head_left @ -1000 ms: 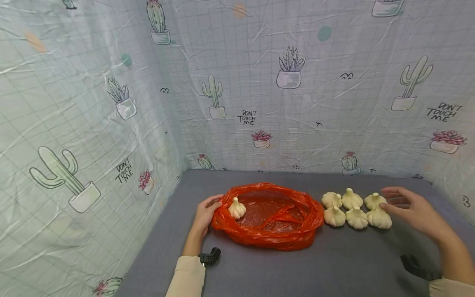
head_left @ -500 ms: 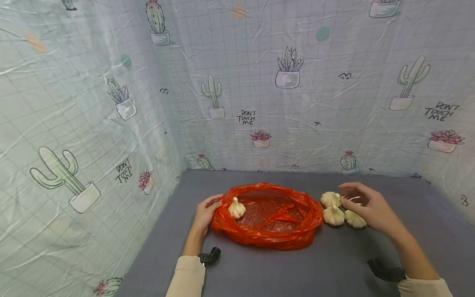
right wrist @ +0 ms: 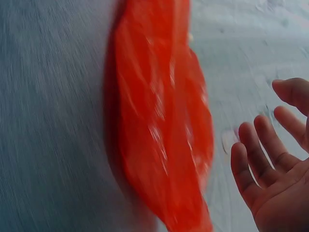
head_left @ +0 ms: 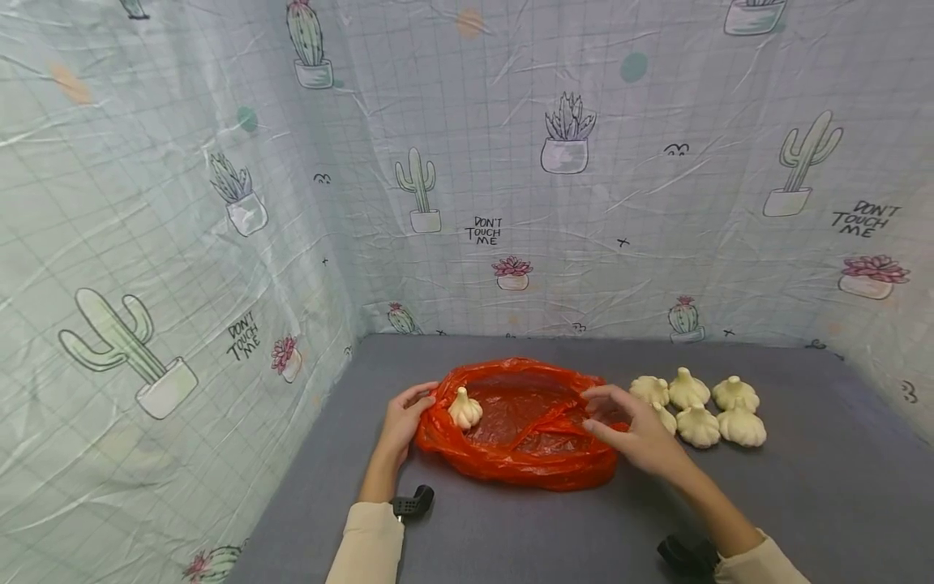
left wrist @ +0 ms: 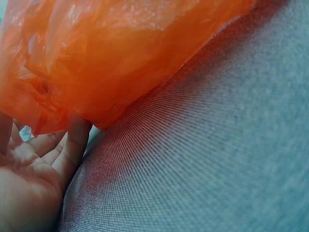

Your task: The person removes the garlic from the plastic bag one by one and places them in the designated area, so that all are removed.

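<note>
A red plastic bag (head_left: 511, 470) lies on its base with its mouth spread wide, in the middle of the table. Inside its left end sits one garlic bulb (head_left: 464, 410), stem up. My left hand (head_left: 400, 418) holds the bag's left rim; in the left wrist view its fingers (left wrist: 77, 140) go up against the plastic. Over the bag's right end is my right hand (head_left: 638, 430), fingers spread and bent with nothing in them, as the right wrist view also shows. Several more garlic bulbs (head_left: 698, 426) stand in two rows right of the bag, one partly hidden by that hand.
The table has a grey cloth top (head_left: 525, 535). A printed curtain with cactus drawings (head_left: 452, 308) hangs along its back and left side. Each wrist wears a black camera mount (head_left: 413, 503).
My right hand has swept left from the far right end of the garlic rows, across them, to the bag's right end. The left hand, bag and bulbs stay put.
</note>
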A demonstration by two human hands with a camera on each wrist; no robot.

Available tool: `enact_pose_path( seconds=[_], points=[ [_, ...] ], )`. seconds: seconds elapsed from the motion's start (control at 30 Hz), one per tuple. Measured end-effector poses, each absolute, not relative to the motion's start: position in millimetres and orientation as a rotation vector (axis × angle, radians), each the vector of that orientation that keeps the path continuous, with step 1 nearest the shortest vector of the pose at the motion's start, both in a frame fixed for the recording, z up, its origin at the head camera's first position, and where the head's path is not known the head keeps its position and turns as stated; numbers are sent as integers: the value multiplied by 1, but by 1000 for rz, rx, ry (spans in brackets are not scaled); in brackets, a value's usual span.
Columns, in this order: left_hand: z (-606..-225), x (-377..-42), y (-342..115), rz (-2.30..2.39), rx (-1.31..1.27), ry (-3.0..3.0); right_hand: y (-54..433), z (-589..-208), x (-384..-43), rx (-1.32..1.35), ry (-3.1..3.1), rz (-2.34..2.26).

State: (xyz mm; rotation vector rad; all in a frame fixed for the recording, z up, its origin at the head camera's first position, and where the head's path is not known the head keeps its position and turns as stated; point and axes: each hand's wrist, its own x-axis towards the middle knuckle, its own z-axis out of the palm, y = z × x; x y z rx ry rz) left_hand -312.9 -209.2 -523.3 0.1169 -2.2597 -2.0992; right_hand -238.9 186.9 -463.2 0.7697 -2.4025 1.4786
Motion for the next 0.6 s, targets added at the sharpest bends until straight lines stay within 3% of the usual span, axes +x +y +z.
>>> enact_pose_path(
  seconds=[0.6],
  points=[
    [-522, -313, -208, -2093, 111, -2257, 104, -470, -272, 658, -2571, 1694]
  ],
)
